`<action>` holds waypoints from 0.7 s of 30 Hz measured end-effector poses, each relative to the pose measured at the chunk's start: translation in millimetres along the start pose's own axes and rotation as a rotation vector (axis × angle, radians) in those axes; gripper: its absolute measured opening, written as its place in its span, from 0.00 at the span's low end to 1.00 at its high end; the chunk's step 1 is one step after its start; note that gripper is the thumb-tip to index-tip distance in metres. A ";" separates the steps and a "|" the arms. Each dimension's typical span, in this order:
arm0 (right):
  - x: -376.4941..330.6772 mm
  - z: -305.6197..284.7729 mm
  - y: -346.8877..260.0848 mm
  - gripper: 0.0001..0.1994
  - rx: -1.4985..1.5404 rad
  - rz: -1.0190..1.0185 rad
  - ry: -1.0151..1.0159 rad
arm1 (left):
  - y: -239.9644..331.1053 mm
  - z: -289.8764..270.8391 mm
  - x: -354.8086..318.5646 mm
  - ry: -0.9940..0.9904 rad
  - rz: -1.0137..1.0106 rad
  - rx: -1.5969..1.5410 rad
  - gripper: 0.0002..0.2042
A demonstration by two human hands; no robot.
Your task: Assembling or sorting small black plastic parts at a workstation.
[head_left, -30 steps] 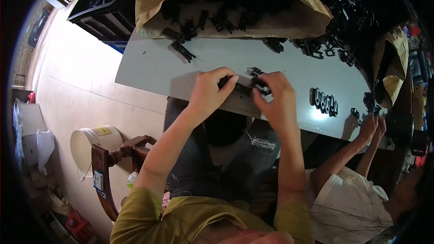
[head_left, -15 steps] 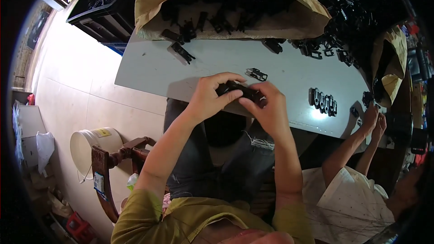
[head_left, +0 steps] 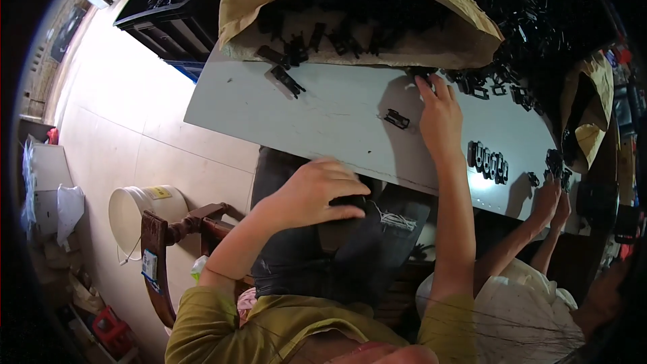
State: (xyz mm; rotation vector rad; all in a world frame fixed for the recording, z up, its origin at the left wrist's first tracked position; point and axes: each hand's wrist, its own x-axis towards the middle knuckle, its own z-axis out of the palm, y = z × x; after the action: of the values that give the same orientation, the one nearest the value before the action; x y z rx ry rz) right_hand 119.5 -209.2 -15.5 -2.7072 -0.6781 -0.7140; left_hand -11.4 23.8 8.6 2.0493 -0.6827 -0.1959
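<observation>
My left hand (head_left: pixel 313 192) is above my lap at the table's near edge, fingers and thumb curled round a black plastic part (head_left: pixel 349 199) that is hard to make out against the dark behind it. My right hand (head_left: pixel 439 94) reaches across the grey-white table (head_left: pixel 323 114). Its fingertips pinch another black plastic part (head_left: pixel 423 71) beside the paper sack's mouth, mostly covered by the fingers. Between my hands a single black frame-like part (head_left: pixel 396 118) lies on the tabletop. Further left rests a longer black part (head_left: pixel 288 82).
An open brown paper sack (head_left: pixel 364 61) spills black parts at the back. Several assembled pieces (head_left: pixel 488 162) stand in a row at right, near a co-worker's hands (head_left: pixel 552 195). A black crate (head_left: pixel 168 30) is at far left; a white bucket (head_left: pixel 135 219) and wooden chair (head_left: pixel 156 236) are on the floor.
My hands have parted. The right one has moved away and right to the part by the sack; the left has drawn back over my lap with the black part. The whole view has shifted slightly.
</observation>
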 end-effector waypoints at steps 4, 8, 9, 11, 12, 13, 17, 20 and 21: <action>-7.6 -13.9 -0.3 0.19 -0.012 0.047 -0.174 | -38.7 -32.3 10.9 0.470 0.131 0.541 0.10; -11.4 -20.8 3.7 0.16 0.031 0.105 -0.231 | -68.3 -77.2 17.7 0.639 -0.018 0.880 0.11; -13.6 -23.0 3.5 0.15 0.029 0.102 -0.185 | -69.4 -81.8 14.9 0.564 -0.081 0.902 0.11; -20.4 -31.8 6.3 0.14 0.016 0.104 -0.144 | -66.3 -81.1 16.5 0.488 -0.137 0.911 0.10; -23.6 -35.0 7.5 0.14 -0.011 0.127 -0.160 | -63.0 -77.1 16.1 0.483 -0.122 0.810 0.11; -26.7 -38.1 8.6 0.13 -0.037 0.149 -0.173 | -59.2 -72.1 16.3 0.478 -0.107 0.712 0.12; -43.7 -40.6 8.4 0.14 -0.080 0.246 -0.156 | -44.6 -36.8 26.9 0.465 -0.152 0.189 0.10; -47.6 -44.2 -16.5 0.15 0.235 0.300 -0.133 | -36.1 -12.0 37.0 0.424 -0.263 -0.271 0.09; -45.5 -47.0 -34.5 0.15 0.291 0.244 -0.113 | -33.4 -6.0 40.0 0.391 -0.289 -0.296 0.09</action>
State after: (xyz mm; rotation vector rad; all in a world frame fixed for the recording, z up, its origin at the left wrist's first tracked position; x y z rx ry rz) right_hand 48.7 -213.2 5.0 -2.5134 -0.4254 -0.3734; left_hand 37.3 20.2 -10.6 1.8184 -0.1061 -0.0526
